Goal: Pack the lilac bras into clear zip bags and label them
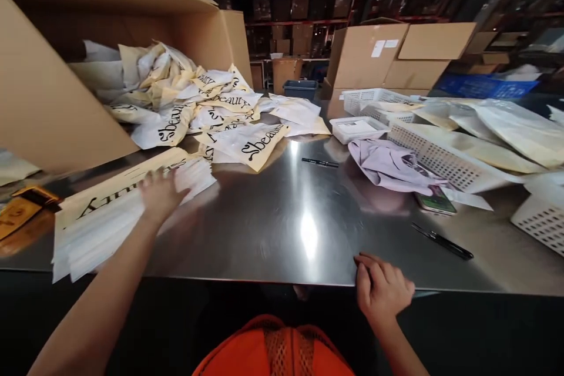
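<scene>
My left hand (161, 192) reaches out over a stack of white and cream printed bags (106, 217) lying at the left of the steel table (282, 217). The hand is smeared by motion and rests on the stack's far end. My right hand (381, 291) sits at the table's near edge with its fingers curled over the rim, holding nothing I can name. A heap of cream "Sbeauty" bags (211, 111) spills from a big tipped cardboard box (57, 76) behind the stack.
A lilac garment (390, 164) lies right of centre beside a phone (436, 201). Two black pens (443, 241) (320, 162) lie on the table. White plastic baskets (440, 158) and bagged items fill the right side. Cardboard boxes (374, 56) stand behind.
</scene>
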Available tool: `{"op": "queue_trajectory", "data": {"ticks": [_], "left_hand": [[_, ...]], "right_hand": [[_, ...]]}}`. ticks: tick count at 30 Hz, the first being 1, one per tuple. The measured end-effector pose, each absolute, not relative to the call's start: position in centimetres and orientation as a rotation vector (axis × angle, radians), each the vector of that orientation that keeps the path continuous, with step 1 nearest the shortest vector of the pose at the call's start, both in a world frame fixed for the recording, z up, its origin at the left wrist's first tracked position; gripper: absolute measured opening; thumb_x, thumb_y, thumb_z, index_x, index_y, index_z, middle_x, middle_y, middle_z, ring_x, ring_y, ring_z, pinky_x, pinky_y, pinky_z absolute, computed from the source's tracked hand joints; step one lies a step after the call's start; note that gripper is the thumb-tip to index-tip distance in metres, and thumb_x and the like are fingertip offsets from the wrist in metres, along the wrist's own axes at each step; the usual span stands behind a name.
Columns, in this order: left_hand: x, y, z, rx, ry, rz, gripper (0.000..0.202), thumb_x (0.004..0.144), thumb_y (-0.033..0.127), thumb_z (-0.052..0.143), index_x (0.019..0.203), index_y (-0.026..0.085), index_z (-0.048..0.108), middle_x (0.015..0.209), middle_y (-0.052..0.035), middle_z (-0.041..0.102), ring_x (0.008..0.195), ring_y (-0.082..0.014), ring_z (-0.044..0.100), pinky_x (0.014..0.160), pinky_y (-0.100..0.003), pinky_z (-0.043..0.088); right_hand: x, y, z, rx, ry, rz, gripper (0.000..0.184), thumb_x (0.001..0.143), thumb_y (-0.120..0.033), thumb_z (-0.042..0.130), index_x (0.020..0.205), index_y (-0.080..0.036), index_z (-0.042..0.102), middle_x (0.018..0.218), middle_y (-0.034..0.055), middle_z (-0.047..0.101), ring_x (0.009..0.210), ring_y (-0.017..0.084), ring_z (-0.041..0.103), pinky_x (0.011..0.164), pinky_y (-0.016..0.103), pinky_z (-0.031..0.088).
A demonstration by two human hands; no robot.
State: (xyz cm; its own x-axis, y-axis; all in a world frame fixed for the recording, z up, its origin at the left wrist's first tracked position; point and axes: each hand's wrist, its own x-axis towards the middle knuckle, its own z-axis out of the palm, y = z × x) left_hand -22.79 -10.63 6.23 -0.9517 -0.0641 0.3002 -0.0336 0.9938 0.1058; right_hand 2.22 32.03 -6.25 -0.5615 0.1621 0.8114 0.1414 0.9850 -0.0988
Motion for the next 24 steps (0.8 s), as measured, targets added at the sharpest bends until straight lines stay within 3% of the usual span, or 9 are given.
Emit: {"op": "queue_trajectory", "data": {"ticks": [2, 4, 7, 10, 12, 16, 19, 24], "left_hand": [[-24.7, -7.1, 5.8, -0.144, -2.792, -0.045, 0.073, 0.085, 0.034, 0.063, 0.149, 0.012, 0.036, 0.155, -0.0194, 0.035, 0.147, -0.0374, 0.020, 0.118, -0.053, 0.020], [-26.9, -3.1, 5.0, -0.440, -2.771, 0.053, 0.071, 0.087, 0.016, 0.054, 0.153, 0.011, 0.030, 0.159, -0.0206, 0.026, 0.150, -0.0372, 0.011, 0.119, -0.056, 0.014], [-30.2, 2.2, 4.0, -0.655, -2.788, 0.064, 0.063, 0.088, 0.007, 0.045, 0.150, 0.016, 0.040, 0.162, -0.0149, 0.024, 0.151, -0.0355, 0.010, 0.119, -0.057, 0.012], [-32.5, 6.0, 3.9, -0.805, -2.789, 0.056, 0.047, 0.093, 0.008, 0.038, 0.135, 0.015, 0.059, 0.154, -0.0137, 0.041, 0.150, -0.0311, 0.018, 0.121, -0.052, 0.012], [-33.4, 7.8, 4.5, -0.903, -2.779, 0.067, 0.042, 0.096, 0.011, 0.038, 0.132, 0.013, 0.060, 0.148, -0.0141, 0.048, 0.150, -0.0279, 0.019, 0.122, -0.050, 0.009], [-33.8, 9.2, 5.8, -0.974, -2.828, 0.114, 0.055, 0.091, 0.030, 0.063, 0.142, 0.017, 0.047, 0.156, -0.0124, 0.036, 0.149, -0.0327, 0.018, 0.121, -0.061, 0.008], [-32.7, 8.5, 6.3, -0.894, -2.891, 0.120, 0.051, 0.090, 0.034, 0.066, 0.137, 0.020, 0.052, 0.154, -0.0118, 0.038, 0.145, -0.0345, 0.028, 0.118, -0.064, 0.018], [-29.3, 10.3, 8.1, -0.866, -2.845, -0.065, 0.033, 0.093, 0.035, 0.062, 0.121, 0.017, 0.062, 0.134, -0.0112, 0.057, 0.127, -0.0278, 0.051, 0.109, -0.055, 0.040]], "right_hand": [[2.3, 31.9, -6.1, -0.205, -2.169, 0.012, 0.022, 0.095, -0.027, 0.050, 0.089, -0.023, 0.070, 0.090, 0.0015, 0.074, 0.073, 0.018, 0.060, 0.069, 0.035, 0.031], [2.4, 31.9, -6.0, -0.187, -2.166, -0.001, 0.020, 0.095, -0.025, 0.050, 0.091, -0.023, 0.070, 0.090, 0.0013, 0.073, 0.072, 0.018, 0.059, 0.069, 0.035, 0.031], [2.6, 31.9, -5.9, -0.173, -2.170, -0.016, 0.019, 0.095, -0.024, 0.050, 0.092, -0.023, 0.069, 0.090, 0.0014, 0.073, 0.072, 0.018, 0.059, 0.067, 0.035, 0.031], [2.6, 32.0, -6.1, -0.169, -2.169, -0.013, 0.018, 0.095, -0.024, 0.050, 0.094, -0.023, 0.069, 0.092, 0.0016, 0.072, 0.072, 0.019, 0.058, 0.065, 0.035, 0.031], [2.5, 31.9, -6.3, -0.171, -2.152, -0.007, 0.018, 0.094, -0.023, 0.050, 0.095, -0.023, 0.069, 0.092, 0.0020, 0.072, 0.072, 0.020, 0.059, 0.065, 0.035, 0.031], [2.1, 31.6, -6.5, -0.177, -2.095, -0.021, 0.019, 0.093, -0.021, 0.049, 0.094, -0.023, 0.068, 0.091, 0.0020, 0.073, 0.072, 0.020, 0.060, 0.068, 0.037, 0.032], [2.1, 31.5, -6.5, -0.173, -2.063, -0.020, 0.021, 0.093, -0.021, 0.049, 0.091, -0.023, 0.069, 0.087, 0.0011, 0.073, 0.071, 0.020, 0.060, 0.068, 0.037, 0.032], [2.3, 31.6, -6.8, -0.180, -2.077, 0.058, 0.024, 0.095, -0.022, 0.047, 0.092, -0.025, 0.071, 0.093, 0.0004, 0.074, 0.072, 0.019, 0.062, 0.066, 0.037, 0.031]]}}
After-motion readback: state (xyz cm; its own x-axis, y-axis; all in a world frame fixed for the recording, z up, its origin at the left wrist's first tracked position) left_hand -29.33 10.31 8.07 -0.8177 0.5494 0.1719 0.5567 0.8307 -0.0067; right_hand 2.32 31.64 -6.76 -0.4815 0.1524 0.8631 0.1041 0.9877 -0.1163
